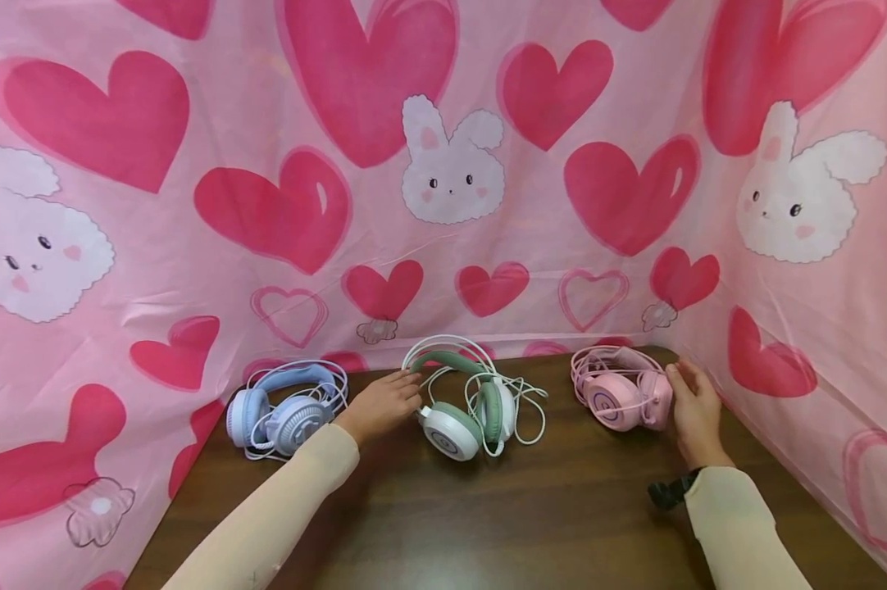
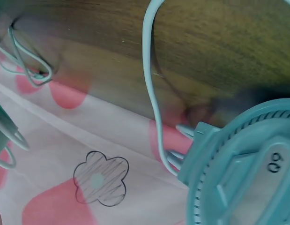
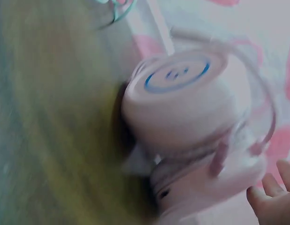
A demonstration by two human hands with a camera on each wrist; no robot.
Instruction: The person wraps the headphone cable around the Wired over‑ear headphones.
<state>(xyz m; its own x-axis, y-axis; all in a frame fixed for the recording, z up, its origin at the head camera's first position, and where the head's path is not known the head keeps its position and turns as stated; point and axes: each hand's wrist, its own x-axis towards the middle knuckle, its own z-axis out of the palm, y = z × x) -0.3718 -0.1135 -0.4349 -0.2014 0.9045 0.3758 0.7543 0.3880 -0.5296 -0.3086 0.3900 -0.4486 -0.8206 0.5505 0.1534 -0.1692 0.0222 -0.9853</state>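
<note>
Three pairs of headphones stand in a row. My left hand (image 1: 384,403) reaches to the left side of the white-and-green headphones (image 1: 451,430), its fingers loosely extended at the headband; whether they touch cannot be told. My right hand (image 1: 698,414) is at the right side of the pink headphones (image 1: 611,401), fingers extended close against an ear cup. In the right wrist view, fingers (image 3: 271,187) show beside that pink pair. The light blue headphones (image 1: 296,422) sit left of my left hand; their ear cup (image 2: 257,168), marked Q9, fills a corner of the left wrist view.
The headphones stand toward the back of a dark wooden table (image 1: 473,524). A pink cloth (image 1: 532,238) with hearts and rabbits hangs behind and on both sides. White cable loops (image 1: 532,401) lie right of the middle pair. A black band (image 1: 672,490) circles my right wrist.
</note>
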